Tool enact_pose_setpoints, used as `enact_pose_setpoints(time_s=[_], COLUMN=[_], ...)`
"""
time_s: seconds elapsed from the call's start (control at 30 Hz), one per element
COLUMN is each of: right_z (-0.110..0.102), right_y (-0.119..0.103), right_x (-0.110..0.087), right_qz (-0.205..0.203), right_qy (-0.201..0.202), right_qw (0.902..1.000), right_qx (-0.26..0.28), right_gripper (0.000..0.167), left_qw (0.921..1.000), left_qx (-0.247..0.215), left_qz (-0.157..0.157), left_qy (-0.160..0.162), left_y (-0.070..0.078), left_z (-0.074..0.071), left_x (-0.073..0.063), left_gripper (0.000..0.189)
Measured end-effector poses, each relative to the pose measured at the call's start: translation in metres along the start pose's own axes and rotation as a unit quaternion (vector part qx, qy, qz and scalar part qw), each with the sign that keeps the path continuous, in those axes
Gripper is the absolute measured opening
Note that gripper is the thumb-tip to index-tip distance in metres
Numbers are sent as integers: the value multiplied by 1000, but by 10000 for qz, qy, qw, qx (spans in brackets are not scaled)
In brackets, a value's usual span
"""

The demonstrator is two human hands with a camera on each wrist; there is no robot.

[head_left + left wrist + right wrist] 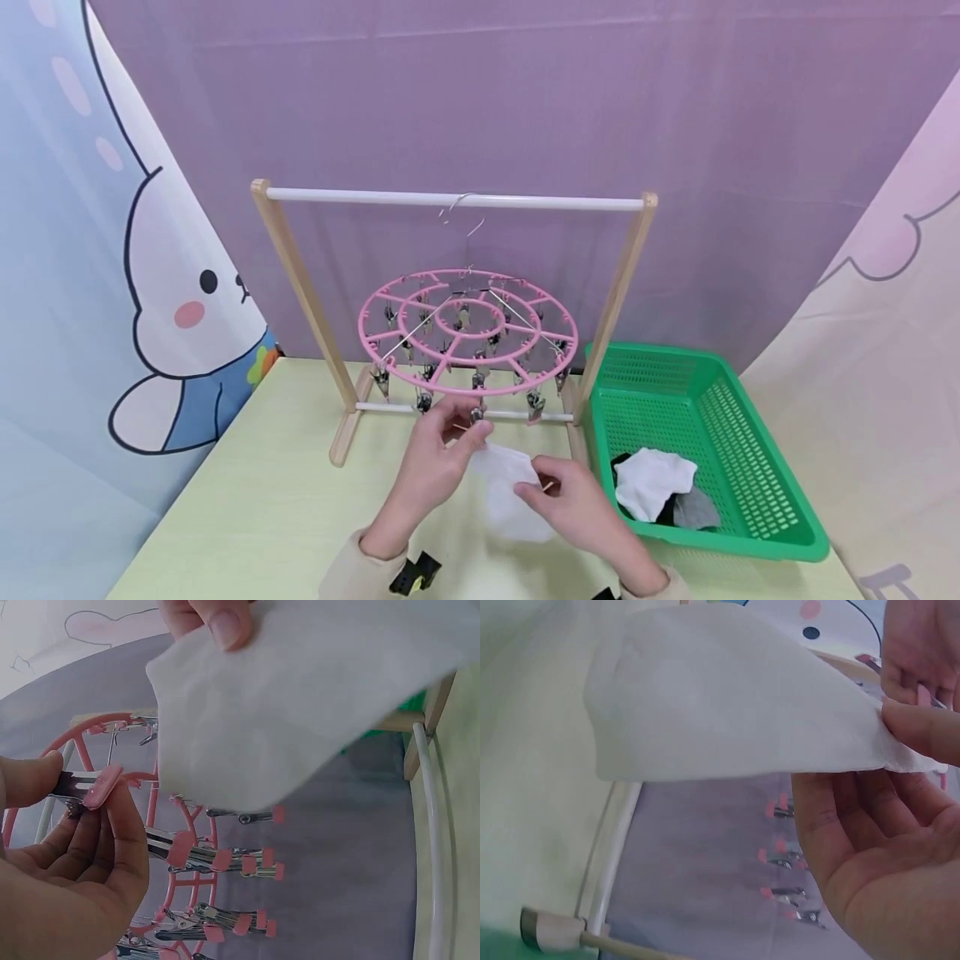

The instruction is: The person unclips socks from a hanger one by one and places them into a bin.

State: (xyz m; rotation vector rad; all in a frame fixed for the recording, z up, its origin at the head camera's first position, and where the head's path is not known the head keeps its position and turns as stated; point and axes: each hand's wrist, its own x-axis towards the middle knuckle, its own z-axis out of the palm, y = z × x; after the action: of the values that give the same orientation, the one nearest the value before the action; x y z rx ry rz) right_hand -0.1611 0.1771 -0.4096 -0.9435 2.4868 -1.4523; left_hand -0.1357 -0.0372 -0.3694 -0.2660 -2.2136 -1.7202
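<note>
A pink round clip hanger (405, 381) hangs from the stand's white bar, with several metal clips dangling below it. At its near edge my left hand (442, 458) pinches one metal clip (103, 787) with pink tips between thumb and fingers. My right hand (573, 504) holds a thin white sock (510, 496) by its upper edge, thumb on top and fingers beneath. The sock hangs down just right of the left hand, close below the pinched clip. In the left wrist view, a gap shows between the clip's pink tips and the sock.
A wooden stand (303, 292) with a white top bar (360, 197) frames the hanger on the pale table (247, 500). To the right, a green basket (750, 546) holds a white cloth (652, 483), a grey cloth (696, 508) and something black. A purple curtain (525, 100) hangs behind.
</note>
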Motion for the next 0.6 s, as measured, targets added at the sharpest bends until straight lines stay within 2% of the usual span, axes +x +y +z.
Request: enact_pose_setpoints(time_s=[0.37, 0.6], right_z=[-34, -55], right_y=[-7, -10], right_x=[-14, -20], right_qz=[210, 347], right_qy=[170, 395], right_qw=[9996, 9986], right_qx=[40, -33], right_gripper=[43, 42], left_qw=[9998, 9997], left_qx=[-29, 91], left_qz=[125, 100], left_qy=[161, 218], left_y=[-8, -8], left_z=[-4, -7], left_x=[-2, -3], left_gripper=[23, 24])
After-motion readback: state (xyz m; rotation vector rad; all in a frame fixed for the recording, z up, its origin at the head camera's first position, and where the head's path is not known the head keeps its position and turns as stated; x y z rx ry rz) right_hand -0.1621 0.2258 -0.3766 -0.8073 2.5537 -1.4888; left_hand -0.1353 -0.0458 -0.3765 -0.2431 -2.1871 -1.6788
